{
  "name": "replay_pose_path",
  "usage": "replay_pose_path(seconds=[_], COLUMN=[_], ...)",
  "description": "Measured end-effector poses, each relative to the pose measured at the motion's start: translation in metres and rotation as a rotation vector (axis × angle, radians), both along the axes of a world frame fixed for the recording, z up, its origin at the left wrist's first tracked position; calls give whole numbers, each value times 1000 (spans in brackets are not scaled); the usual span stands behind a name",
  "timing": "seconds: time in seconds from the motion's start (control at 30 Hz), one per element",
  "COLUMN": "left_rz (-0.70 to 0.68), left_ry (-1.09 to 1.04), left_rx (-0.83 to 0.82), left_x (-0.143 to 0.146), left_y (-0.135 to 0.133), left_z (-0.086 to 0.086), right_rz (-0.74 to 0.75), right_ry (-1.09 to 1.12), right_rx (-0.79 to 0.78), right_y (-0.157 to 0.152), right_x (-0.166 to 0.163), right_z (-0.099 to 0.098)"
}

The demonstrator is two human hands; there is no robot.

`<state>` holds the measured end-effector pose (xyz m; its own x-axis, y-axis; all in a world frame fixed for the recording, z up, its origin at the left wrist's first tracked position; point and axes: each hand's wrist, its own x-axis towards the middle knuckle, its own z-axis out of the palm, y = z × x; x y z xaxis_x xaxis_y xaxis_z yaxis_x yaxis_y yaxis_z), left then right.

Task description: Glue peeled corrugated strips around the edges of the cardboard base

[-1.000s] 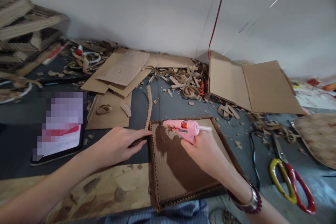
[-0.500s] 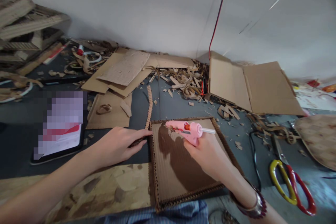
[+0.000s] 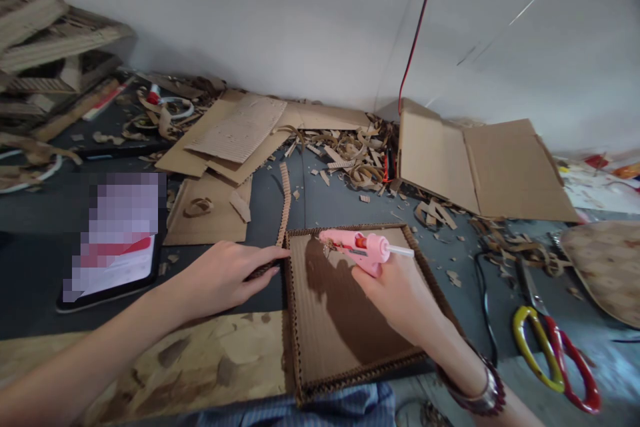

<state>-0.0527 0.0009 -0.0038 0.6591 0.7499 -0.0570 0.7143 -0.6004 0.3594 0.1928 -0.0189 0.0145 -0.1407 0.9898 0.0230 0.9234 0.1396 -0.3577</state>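
Note:
My right hand (image 3: 395,297) grips a pink hot glue gun (image 3: 357,248), its tip low at the top left of a square cardboard panel (image 3: 350,327) and a white glue stick jutting out at the back. The panel has a raised corrugated border, and the gun's shadow falls across it. My left hand (image 3: 225,275) lies flat beside the panel's left edge, fingertips reaching that edge and resting on a dark corrugated strip (image 3: 263,269). A loose wavy cardboard strip (image 3: 285,203) stands just beyond those fingertips.
Scissors with yellow and red handles (image 3: 555,360) lie at the right, near a black cable (image 3: 484,307). A blurred tablet (image 3: 113,247) sits at the left. Cardboard sheets, an opened box (image 3: 510,170) and scattered scraps line the white wall.
My right hand and the glue gun have shifted slightly to the right along the panel's top edge. My left hand has stayed nearly still.

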Motion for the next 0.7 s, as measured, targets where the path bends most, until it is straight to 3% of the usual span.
replay_pose_path(seconds=[0.33, 0.7], left_rz=[2, -7], left_ry=[-23, 21], left_rx=[28, 17], left_x=[-2, -1], left_y=[0, 0], left_z=[-4, -2], right_rz=[57, 52], right_ry=[12, 102], right_rx=[100, 43], right_y=[1, -1], right_x=[11, 24], right_z=[-6, -7])
